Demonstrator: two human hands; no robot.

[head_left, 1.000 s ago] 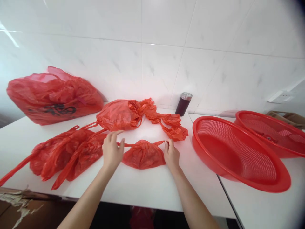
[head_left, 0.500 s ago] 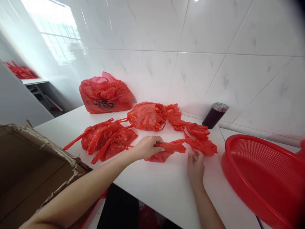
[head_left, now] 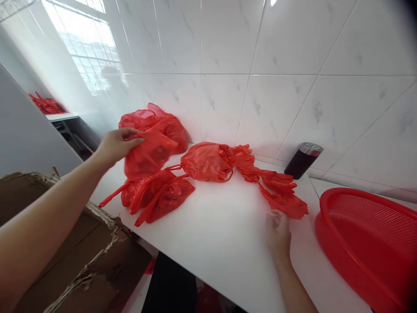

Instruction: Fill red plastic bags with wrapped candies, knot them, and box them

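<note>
My left hand [head_left: 120, 145] pinches a thin red plastic bag [head_left: 150, 152] by its upper left edge. It hangs in the air in front of a large filled red bag [head_left: 177, 130] against the wall. Below it, several knotted red bags [head_left: 167, 198] lie on the white table [head_left: 211, 234]. My right hand [head_left: 278, 228] rests on the table with its fingers curled in and nothing visible in them. Its fingertips are right at the edge of some crumpled flat red bags [head_left: 286, 202]; whether they touch is unclear. A rounded full red bag [head_left: 205, 161] lies in the middle.
A dark tumbler with a silver lid [head_left: 302, 161] leans near the tiled wall. On the right stands a large red plastic basket [head_left: 339, 243]. An open cardboard box [head_left: 94, 265] with torn edges is at lower left, below the table edge.
My left hand has lifted the thin red bag off the table and carried it left and up. My right hand stays beside the crumpled bags. The view has shifted slightly.
</note>
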